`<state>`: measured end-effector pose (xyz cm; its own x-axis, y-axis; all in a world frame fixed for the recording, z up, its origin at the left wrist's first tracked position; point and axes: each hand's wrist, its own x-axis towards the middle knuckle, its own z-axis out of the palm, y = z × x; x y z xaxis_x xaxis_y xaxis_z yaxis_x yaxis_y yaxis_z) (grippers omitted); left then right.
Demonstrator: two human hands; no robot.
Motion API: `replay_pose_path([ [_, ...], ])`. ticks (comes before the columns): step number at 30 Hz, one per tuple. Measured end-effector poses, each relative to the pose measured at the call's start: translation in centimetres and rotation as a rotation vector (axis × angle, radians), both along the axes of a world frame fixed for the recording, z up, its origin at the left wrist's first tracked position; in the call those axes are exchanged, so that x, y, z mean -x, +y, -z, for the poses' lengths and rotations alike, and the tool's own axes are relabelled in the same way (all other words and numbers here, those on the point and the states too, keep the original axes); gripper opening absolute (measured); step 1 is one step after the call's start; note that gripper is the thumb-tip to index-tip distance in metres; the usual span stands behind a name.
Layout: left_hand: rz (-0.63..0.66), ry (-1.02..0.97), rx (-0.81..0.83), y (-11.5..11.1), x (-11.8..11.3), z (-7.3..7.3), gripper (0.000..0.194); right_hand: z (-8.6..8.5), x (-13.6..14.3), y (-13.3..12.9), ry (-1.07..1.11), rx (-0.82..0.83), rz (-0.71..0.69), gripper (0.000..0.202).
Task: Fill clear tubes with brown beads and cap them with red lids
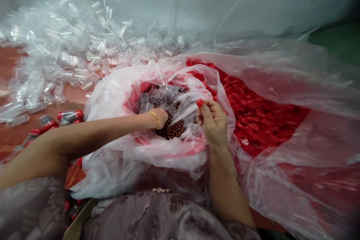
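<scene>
Person's two bare hands are working over a white plastic bag point(107, 93) at ctr of frame, seen from above. L hand point(161, 117), w/ a gold bangle point(156, 120) at the wrist, is reaching in from the left & resting among brown beads point(176, 129) inside the bag. Its fingers are mostly hiding, so can't tell if they're grasping anything. R hand point(216, 122), right of ctr, is holding up a small red cap point(200, 102) btwn thumb & index finger; the cap is sitting above the bag's right side, apart from L hand. Clear tubes point(170, 90) are lying in the bag, just beyond the beads.

Upper left, a big heap of loose tubes point(70, 41) is spreading along a grey wall point(202, 0). On the right, a mass of red pcs point(258, 120) is lying amid sheer plastic film point(284, 60). Far left, tubes w/ red ends & dark contents point(70, 116) are lying on a reddish surface point(74, 93); can't tell if it's desk or floor.

Step in hand looks like handling small parts: R hand is keeping one cap ready, L hand is dipping into the beads. Next move seems to be calling for a steady, light pinch on the cap & a careful L-hand lift, avoiding snagging the loose plastic or scattering beads.
</scene>
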<state>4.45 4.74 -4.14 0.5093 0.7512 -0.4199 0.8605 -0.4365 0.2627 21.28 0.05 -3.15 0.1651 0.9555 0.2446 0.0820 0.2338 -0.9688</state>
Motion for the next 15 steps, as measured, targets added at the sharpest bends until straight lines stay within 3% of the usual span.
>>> replay_pose_path([
  [4,-0.084,-0.160,-0.023,1.8,-1.8,1.3,0.018,0.2,-0.1,0.1,0.028,-0.006,-0.023,0.026],
  [9,-0.213,-0.362,-0.009,2.4,-1.5,1.2,0.021,0.4,-0.4,0.2,0.097,-0.006,-0.019,0.026],
  [11,-0.312,-0.549,0.113,2.2,-0.7,0.7,0.020,0.6,-0.4,0.3,0.113,-0.009,-0.025,0.026],
  [15,-0.515,-1.154,0.583,1.2,1.1,-0.7,0.030,0.7,-0.4,0.4,0.097,-0.017,-0.031,0.026],
])
